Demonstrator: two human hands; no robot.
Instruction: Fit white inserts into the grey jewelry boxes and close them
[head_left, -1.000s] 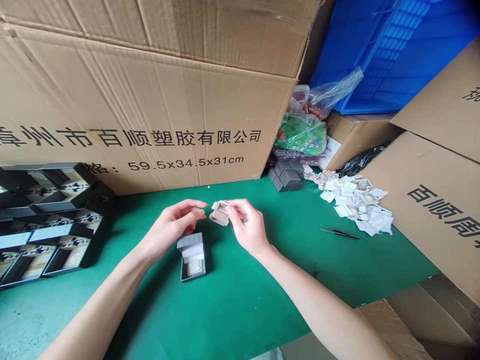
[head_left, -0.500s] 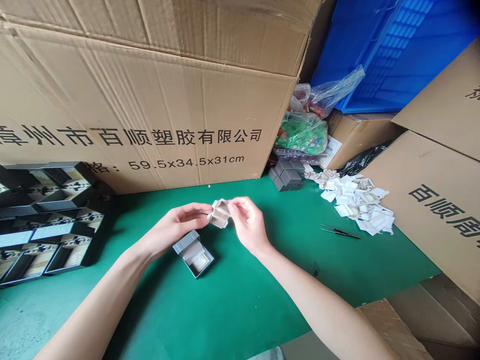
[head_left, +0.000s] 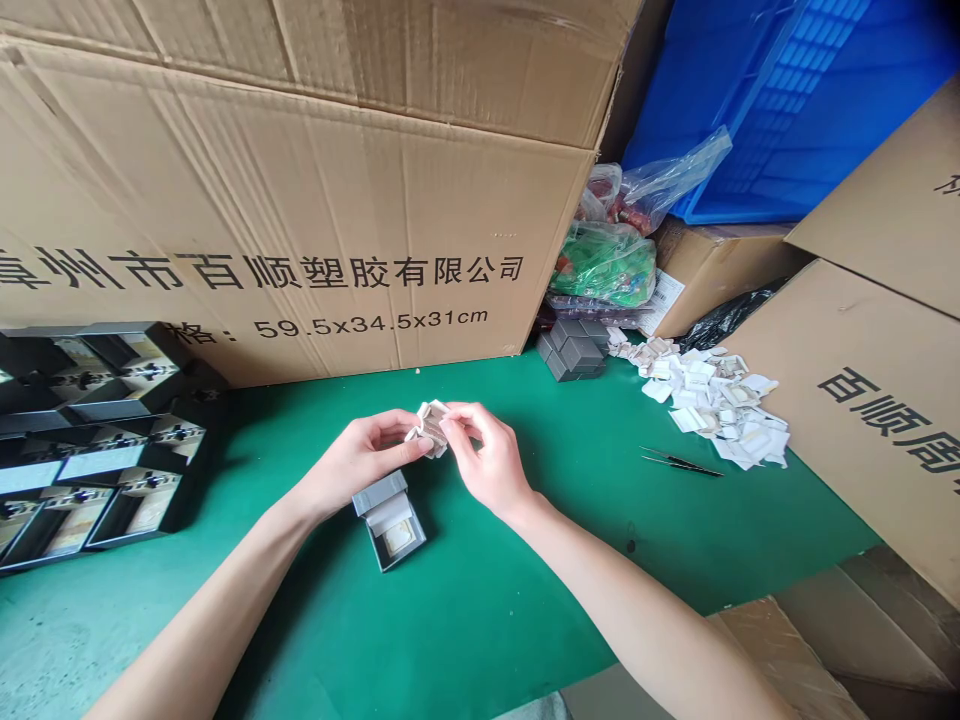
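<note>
Between my two hands is a small white folded box insert (head_left: 431, 430), held above the green tabletop. My left hand (head_left: 373, 450) is closed on its left side, thumb in front. The fingertips of my right hand (head_left: 484, 450) pinch its right edge. Just below my left hand stands a small dark grey jewellery box (head_left: 391, 520) with its lid up; a pale piece lies inside it.
Several open dark boxes (head_left: 97, 440) are stacked at the left. A large carton (head_left: 300, 200) stands behind. To the right are closed grey boxes (head_left: 574, 350), a pile of white inserts (head_left: 716, 400), tweezers (head_left: 682, 463) and a blue crate (head_left: 765, 130).
The insert has shifted slightly left and turned, and my right hand has moved left with it. The grey jewellery box has turned a little and sits slightly lower.
</note>
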